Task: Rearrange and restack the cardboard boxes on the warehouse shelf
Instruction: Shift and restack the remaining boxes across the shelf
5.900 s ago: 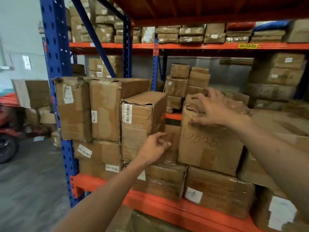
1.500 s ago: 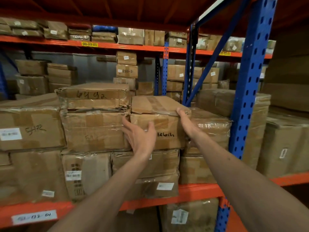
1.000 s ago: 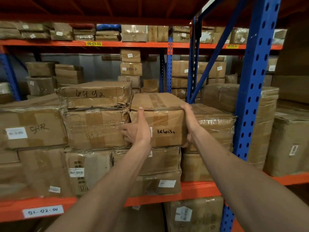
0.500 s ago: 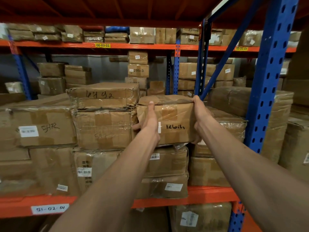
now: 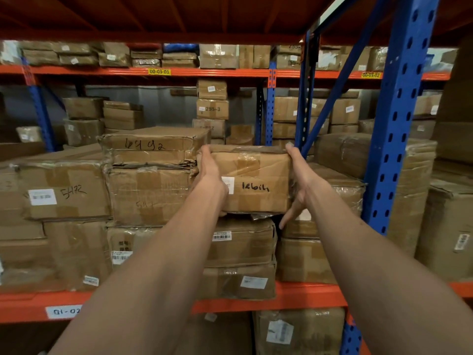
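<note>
Taped carton [image 5: 252, 181], frame centre, sits on the lower box [image 5: 240, 242], near edge apparently lifted. Crumpled board under glossy tape: probably light, soft-walled, a bit slick, so clamp low on the end faces. Left hand [image 5: 211, 172] and right hand [image 5: 298, 180] grip its sides, thumbs over the top edge, right fingers splayed below. Versus half a second ago: carton drawn forward, clear of the 6992 box [image 5: 151, 147].

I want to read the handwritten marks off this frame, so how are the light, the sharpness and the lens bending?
Head view: dim, warm light, no hard shadows. Head view: plastic wrap shines faintly on the held box, gripped by the left hand and right hand; its scrawl stays legible. Head view: the far boxes look soft; the blue upright leans from wide-angle distortion.
</note>
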A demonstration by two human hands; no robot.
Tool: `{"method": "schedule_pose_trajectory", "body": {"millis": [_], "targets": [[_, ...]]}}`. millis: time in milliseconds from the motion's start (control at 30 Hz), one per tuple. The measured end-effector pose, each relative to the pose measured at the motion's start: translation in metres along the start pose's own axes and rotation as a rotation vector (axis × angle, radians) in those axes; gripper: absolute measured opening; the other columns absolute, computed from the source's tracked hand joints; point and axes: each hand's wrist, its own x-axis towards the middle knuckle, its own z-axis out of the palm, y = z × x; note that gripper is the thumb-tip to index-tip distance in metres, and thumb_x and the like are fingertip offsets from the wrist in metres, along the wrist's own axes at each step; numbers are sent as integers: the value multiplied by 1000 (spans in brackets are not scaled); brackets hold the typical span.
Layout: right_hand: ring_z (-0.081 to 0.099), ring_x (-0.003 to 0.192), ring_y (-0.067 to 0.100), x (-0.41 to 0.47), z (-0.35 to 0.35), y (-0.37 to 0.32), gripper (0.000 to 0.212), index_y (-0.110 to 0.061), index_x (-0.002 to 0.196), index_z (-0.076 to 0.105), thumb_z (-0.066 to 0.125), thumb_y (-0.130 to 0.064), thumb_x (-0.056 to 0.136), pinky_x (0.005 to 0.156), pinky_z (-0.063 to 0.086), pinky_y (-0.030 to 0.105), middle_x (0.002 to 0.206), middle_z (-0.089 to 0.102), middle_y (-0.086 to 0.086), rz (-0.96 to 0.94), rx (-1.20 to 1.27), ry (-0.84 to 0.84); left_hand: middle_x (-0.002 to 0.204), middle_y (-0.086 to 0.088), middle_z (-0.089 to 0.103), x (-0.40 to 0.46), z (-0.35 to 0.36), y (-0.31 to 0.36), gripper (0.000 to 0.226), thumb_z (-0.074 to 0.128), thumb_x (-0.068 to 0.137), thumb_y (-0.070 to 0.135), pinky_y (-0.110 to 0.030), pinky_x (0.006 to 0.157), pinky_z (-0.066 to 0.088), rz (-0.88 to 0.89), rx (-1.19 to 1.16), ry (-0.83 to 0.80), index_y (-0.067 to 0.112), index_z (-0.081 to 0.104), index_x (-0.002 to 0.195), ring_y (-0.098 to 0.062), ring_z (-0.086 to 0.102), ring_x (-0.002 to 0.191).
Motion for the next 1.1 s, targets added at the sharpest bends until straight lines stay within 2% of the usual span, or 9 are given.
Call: {"method": "schedule_pose_trajectory", "body": {"millis": [133,267,367,467,600,700,833,933,1100], "targets": [[54,100,53,2,4,-2,103,-13,115,58,71,-84,42,77,44,79,94,68,26,47,24,30,127,-15,63,-11,-3,-2,63,58,83,67,-70,102,40,-13,114,78,23,54,129,-43,59,116],[61,87,41,-3,16,-26,70,-20,94,65,64,-74,50,66,48,67,70,72,22,-5,-15,39,117,-10,69,-12,-4,3,79,56,69,82,-63,96,38,-100,150,142,25,63,122,-39,59,110],[59,78,38,-15,26,-48,50,-18,88,61,62,-65,68,48,47,64,80,72,18,-140,-45,66,98,-12,70,-12,5,21,70,53,75,82,-70,98,34,-123,169,188,22,64,108,-40,59,89],[57,70,35,-22,27,-54,40,-18,81,57,63,-57,77,40,48,56,48,64,13,-194,-42,87,83,-13,64,-16,15,31,58,54,82,76,-75,98,31,-128,170,215,20,58,95,-35,51,70],[57,74,34,-20,20,-51,39,-19,87,57,63,-57,80,31,45,54,55,67,12,-219,-48,82,119,-11,67,-21,13,19,73,57,85,75,-51,61,48,-59,240,141,24,51,138,-34,57,75],[55,75,38,-18,21,-51,46,-16,89,56,66,-59,77,43,51,54,82,62,17,-188,-80,98,114,-13,73,-22,3,15,70,59,86,71,-45,46,52,-13,173,-18,23,53,136,-34,71,82],[53,70,37,-25,28,-61,45,-12,77,52,65,-55,82,53,47,52,70,67,20,-197,-85,162,79,-10,76,-20,18,36,43,57,96,59,-49,56,63,82,-3,-123,17,63,100,-31,76,72],[53,65,27,-37,35,-68,37,-15,77,52,59,-49,92,53,40,36,66,63,7,-264,-87,151,100,-9,73,-22,30,44,47,61,96,56,-47,65,65,37,-32,-6,14,64,118,-29,73,82],[52,63,25,-52,33,-68,37,-15,76,51,59,-47,93,50,37,34,53,59,6,-290,-107,150,122,-9,72,-24,22,45,60,61,90,59,-59,90,56,-18,44,-16,19,60,135,-35,70,104]]}}
